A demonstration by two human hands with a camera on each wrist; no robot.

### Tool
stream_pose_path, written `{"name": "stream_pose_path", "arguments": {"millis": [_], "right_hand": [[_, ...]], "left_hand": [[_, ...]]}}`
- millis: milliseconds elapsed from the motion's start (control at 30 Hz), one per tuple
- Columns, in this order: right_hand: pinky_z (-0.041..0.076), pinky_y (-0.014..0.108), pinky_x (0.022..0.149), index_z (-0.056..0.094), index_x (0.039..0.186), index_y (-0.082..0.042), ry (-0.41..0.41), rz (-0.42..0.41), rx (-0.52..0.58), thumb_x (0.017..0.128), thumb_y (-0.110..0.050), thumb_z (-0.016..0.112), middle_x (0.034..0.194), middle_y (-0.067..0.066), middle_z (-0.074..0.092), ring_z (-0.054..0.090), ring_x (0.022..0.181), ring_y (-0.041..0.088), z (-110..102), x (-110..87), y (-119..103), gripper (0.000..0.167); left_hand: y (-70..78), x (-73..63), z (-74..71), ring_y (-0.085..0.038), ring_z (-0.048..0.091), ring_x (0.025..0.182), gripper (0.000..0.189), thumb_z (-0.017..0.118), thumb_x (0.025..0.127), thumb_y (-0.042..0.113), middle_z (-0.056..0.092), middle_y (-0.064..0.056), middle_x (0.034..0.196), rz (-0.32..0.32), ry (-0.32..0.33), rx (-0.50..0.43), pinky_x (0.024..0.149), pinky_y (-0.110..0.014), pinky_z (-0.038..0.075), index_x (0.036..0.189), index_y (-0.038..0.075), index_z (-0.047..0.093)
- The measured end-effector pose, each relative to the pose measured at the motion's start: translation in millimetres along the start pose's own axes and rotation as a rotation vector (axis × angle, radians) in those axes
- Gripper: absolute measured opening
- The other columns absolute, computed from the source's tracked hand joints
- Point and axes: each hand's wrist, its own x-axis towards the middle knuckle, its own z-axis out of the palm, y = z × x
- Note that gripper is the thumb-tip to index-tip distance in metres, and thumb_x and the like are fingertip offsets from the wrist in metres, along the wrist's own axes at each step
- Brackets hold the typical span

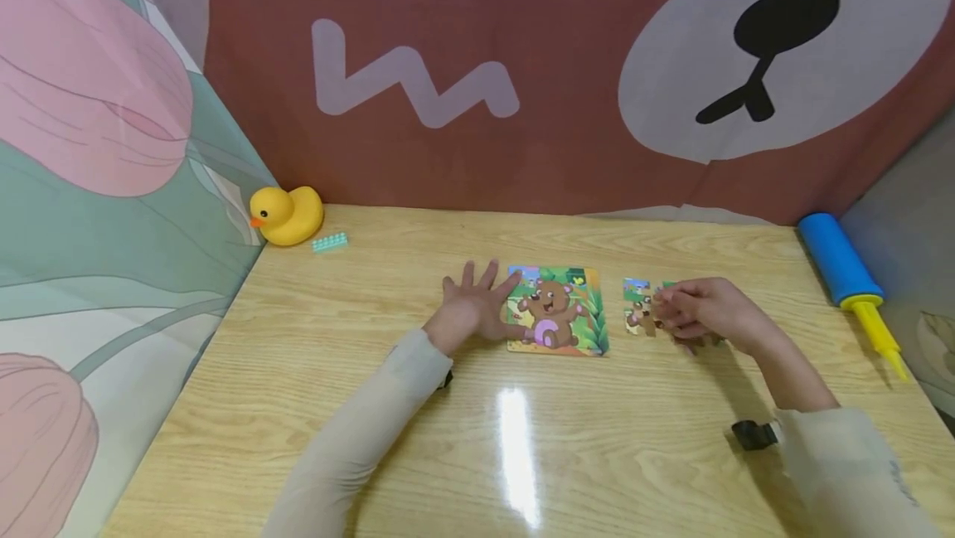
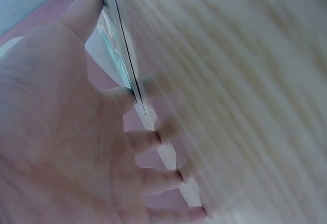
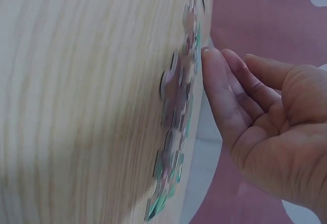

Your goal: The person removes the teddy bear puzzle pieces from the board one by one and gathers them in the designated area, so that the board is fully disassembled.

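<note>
A square picture card (image 1: pixel 561 306) with a brown bear in greenery lies flat near the middle of the table. My left hand (image 1: pixel 476 303) rests at its left side with fingers spread; the thumb and index finger touch its edge. In the left wrist view, the left hand (image 2: pixel 66 127) shows its palm beside the card's edge (image 2: pixel 116 40). Right of the card lie several jigsaw pieces (image 1: pixel 637 307), partly hidden under my right hand (image 1: pixel 709 312). The right wrist view shows the right hand (image 3: pixel 265 101) just above the pieces (image 3: pixel 176 94), fingers loosely bent, nothing visible between them.
A yellow rubber duck (image 1: pixel 289 216) and a small mint toy brick (image 1: pixel 330 242) sit at the back left. At the right edge lies a blue and yellow hand pump (image 1: pixel 843 264). The printed fabric wall (image 1: pixel 552 165) borders the table's back.
</note>
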Motion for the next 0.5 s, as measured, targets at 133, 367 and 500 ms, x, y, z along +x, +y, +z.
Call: {"name": "stream_pose_path", "arguments": {"millis": [133,367,500], "right_hand": [[0.063,0.039,0.082,0.051,0.14,0.012,-0.001,-0.024,0.041,0.111,-0.022,0.042,0.131,0.033,0.062,0.073,0.102,0.025,6.1,0.4,-7.8,0.046],[0.063,0.037,0.081,0.054,0.139,0.01,-0.032,-0.025,0.1,0.109,-0.023,0.047,0.12,0.028,0.069,0.073,0.095,0.021,21.5,8.4,-17.6,0.044],[0.063,0.035,0.082,0.054,0.14,0.007,-0.038,-0.023,0.118,0.108,-0.022,0.048,0.127,0.028,0.067,0.074,0.097,0.02,29.9,11.9,-20.3,0.044]], "left_hand": [[1.5,-0.4,-1.0,-0.043,-0.005,0.157,0.101,0.05,0.085,0.084,-0.009,-0.003,0.173,0.004,0.007,-0.013,0.121,-0.07,0.013,0.162,0.043,-0.002],[5.0,-4.2,-2.4,-0.039,-0.004,0.158,0.101,0.056,0.088,0.076,-0.008,-0.005,0.173,0.045,0.024,-0.048,0.125,-0.064,0.012,0.164,0.037,0.002],[9.8,-4.4,-3.5,-0.035,-0.005,0.159,0.097,0.056,0.09,0.073,-0.007,-0.003,0.173,0.109,0.038,-0.063,0.126,-0.063,0.008,0.164,0.038,0.003]]}}
